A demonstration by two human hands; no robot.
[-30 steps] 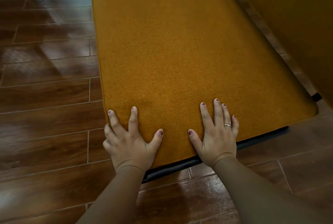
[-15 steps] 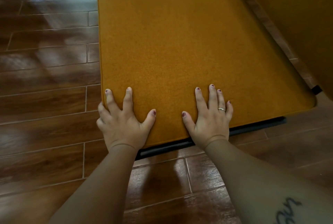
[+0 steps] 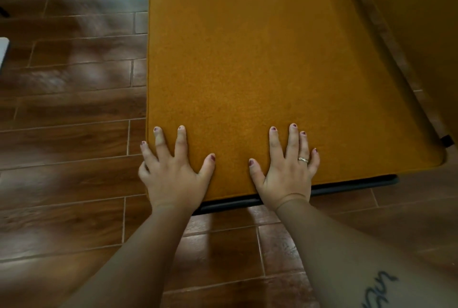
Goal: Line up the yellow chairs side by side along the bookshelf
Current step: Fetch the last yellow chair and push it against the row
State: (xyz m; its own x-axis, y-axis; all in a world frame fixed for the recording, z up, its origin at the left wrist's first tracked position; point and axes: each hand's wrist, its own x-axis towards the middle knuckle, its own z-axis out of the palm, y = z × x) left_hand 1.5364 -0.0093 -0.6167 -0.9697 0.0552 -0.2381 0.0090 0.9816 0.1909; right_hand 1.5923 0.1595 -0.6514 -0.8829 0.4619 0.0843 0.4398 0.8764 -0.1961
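Nearest, two bare forearms reach in from the lower edge. A dark tattoo [image 3: 376, 290] on the right one is cut off by the border and cannot be read. The left hand [image 3: 173, 173] lies flat on the near left corner of the mustard-yellow felt-covered chair seat [image 3: 272, 72], with fingers straight and fanned apart and the little finger past the seat's left edge. The right hand [image 3: 285, 171], wearing a thin silver ring [image 3: 303, 159], presses palm-down on the near edge with fingers straight and slightly spread. Neither hand curls round anything. A black frame bar [image 3: 347, 185] shows just beneath the seat's front edge, and the legs are hidden. The seat's far end runs out of view at the top. Just beside it on the right, across a narrow gap, stands a second mustard-yellow chair [image 3: 421, 34], mostly cropped. Glossy brown wood-plank flooring [image 3: 69, 134] lies around them.
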